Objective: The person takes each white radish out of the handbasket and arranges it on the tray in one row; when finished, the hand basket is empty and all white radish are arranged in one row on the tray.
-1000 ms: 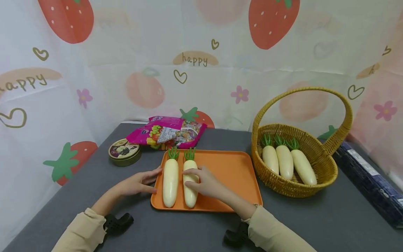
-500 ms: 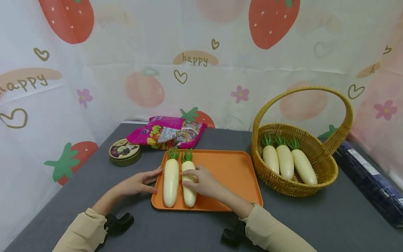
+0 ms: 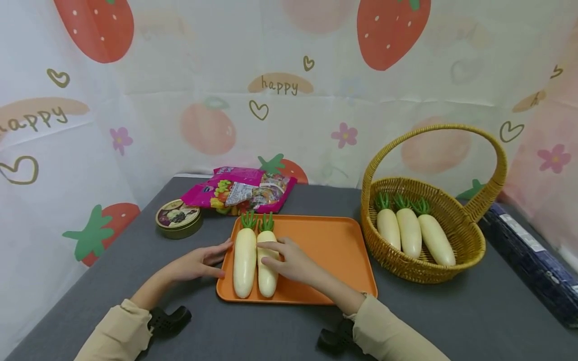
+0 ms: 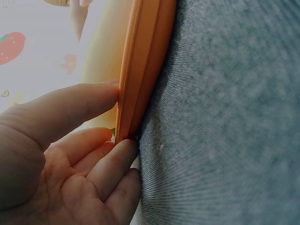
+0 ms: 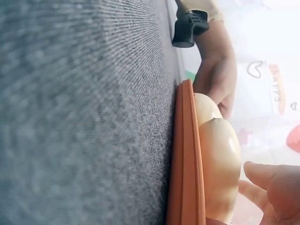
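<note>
Two white radishes (image 3: 245,263) with green tops lie side by side at the left of an orange tray (image 3: 325,250). My right hand (image 3: 289,260) is over the second radish (image 3: 267,281), its index finger and thumb reaching across it. In the right wrist view the thumb (image 5: 262,173) stands off the radish's surface, and another fingertip (image 5: 216,221) is low against its side. My left hand (image 3: 196,263) rests at the tray's left edge; in the left wrist view its thumb and fingertips touch the rim (image 4: 140,70), with the fingers fairly straight.
A wicker basket (image 3: 424,273) holding three white radishes (image 3: 408,233) stands right of the tray. Behind the tray lie a pink snack bag (image 3: 244,188) and a round tin (image 3: 178,219). A dark blue folded item (image 3: 528,260) lies at the far right.
My right hand has slid the second radish slightly left, so it now lies close against the first one. The left hand stays at the tray's edge.
</note>
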A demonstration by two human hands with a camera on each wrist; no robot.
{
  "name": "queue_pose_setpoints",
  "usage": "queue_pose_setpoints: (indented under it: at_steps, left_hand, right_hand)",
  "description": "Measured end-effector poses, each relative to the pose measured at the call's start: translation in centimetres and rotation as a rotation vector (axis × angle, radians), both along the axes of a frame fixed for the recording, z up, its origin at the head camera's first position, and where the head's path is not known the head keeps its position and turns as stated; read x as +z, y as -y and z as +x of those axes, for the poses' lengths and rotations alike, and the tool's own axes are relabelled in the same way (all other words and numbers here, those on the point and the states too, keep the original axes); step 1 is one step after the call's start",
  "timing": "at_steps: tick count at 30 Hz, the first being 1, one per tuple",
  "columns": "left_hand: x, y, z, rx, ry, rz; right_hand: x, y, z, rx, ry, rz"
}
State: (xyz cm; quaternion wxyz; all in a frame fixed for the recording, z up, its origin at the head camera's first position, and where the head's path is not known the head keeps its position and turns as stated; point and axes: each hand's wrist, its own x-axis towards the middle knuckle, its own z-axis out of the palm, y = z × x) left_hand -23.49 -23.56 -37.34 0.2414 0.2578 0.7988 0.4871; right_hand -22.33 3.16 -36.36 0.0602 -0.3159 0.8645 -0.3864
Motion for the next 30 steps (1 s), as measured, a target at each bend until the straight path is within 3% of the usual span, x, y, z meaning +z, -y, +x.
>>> queue_pose_setpoints:
  at_steps: [11, 30]
  left_hand:
    - [0.10, -0.02, 0.06, 0.004, 0.001, 0.000]
    - [-0.21, 0.15, 0.00, -0.003, -0.002, 0.012]
  right_hand:
    - [0.34, -0.76, -0.08, 0.039, -0.010, -0.001]
    - [0.44, -1.03, -0.21, 0.031, 0.001, -0.016]
